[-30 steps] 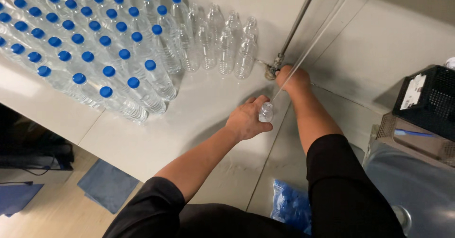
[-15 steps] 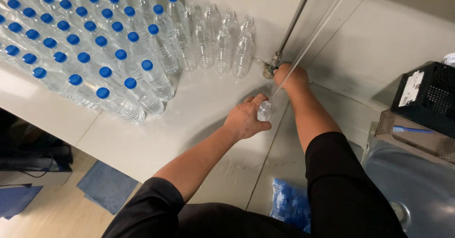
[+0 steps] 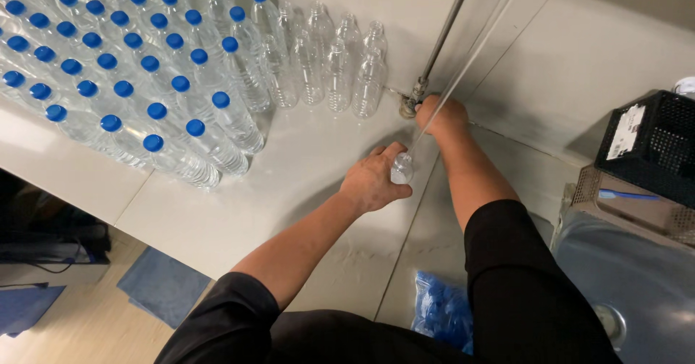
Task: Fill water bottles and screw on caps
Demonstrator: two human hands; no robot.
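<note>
- Two hands at work: left hand [image 3: 374, 181] wraps a clear bottle [image 3: 402, 168] by the neck, fingers curled and clamped on it, thumb side toward the tube.
- Right hand [image 3: 443, 114] sits at the valve [image 3: 413, 105] at the pipe [image 3: 445, 34] base, fingers closed round it; can't tell how tight, knuckles hide the grip.
- Thin clear tube [image 3: 463, 67] runs down from upper right into the bottle mouth.
- Step in hand, by my read: filling 1 bottle via tube while the rt hand works the valve.
- Next move prob calls for shutting flow before overflow, keeping the bottle upright, then pulling the tube clear w/o spilling. Cap needed after; blue caps sit in a bag [image 3: 441, 310] by the person's lap.
- Bottle: small, transparent, ribbed plastic, uncapped, standing on the white counter [image 3: 239, 212] just below the valve, between both hands. Fill level not readable, hand covers most of it.
- Capped bottles [image 3: 137, 60] w/ blue tops packed in rows, upper left, well apart from the hands.
- Uncapped empties [image 3: 333, 60] cluster near the pipe, beside the capped rows.
- Black crate [image 3: 651, 147] far right, steel sink [image 3: 630, 262] below it.
</note>
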